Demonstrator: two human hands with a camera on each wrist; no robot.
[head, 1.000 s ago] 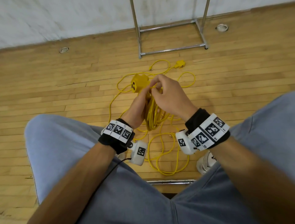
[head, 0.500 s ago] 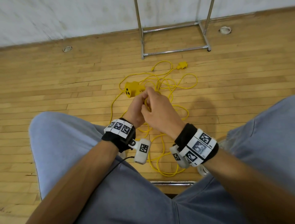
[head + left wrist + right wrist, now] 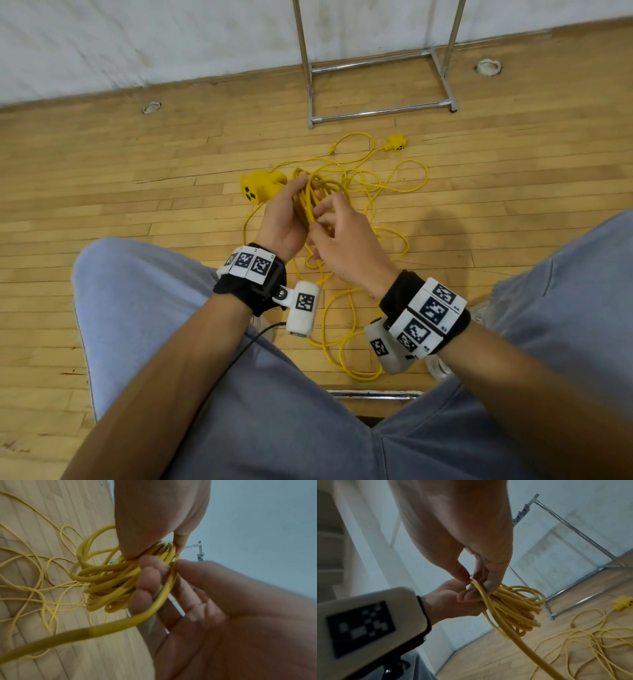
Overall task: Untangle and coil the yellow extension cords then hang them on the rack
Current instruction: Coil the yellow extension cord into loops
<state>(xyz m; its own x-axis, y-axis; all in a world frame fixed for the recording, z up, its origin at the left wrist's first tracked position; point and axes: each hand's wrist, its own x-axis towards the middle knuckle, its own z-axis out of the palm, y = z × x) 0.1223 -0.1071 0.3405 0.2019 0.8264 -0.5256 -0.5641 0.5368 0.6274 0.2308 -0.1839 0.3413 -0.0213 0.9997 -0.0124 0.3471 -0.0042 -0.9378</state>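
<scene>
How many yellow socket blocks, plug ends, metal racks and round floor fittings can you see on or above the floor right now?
Yellow socket blocks: 2, the large socket block by the left hand and the small socket block.
Plug ends: 1, the plug.
Metal racks: 1, the rack.
Round floor fittings: 2, the left fitting and the right fitting.
Total: 6

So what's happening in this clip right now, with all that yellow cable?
A seated person is coiling a yellow extension cord. The left hand grips a bundle of finished loops, with the yellow socket block just beside it. The right hand pinches the next strand against the bundle. Much loose cord lies tangled on the wooden floor, along with a smaller yellow socket end. The metal rack stands beyond; nothing hangs on the part in view.
</scene>
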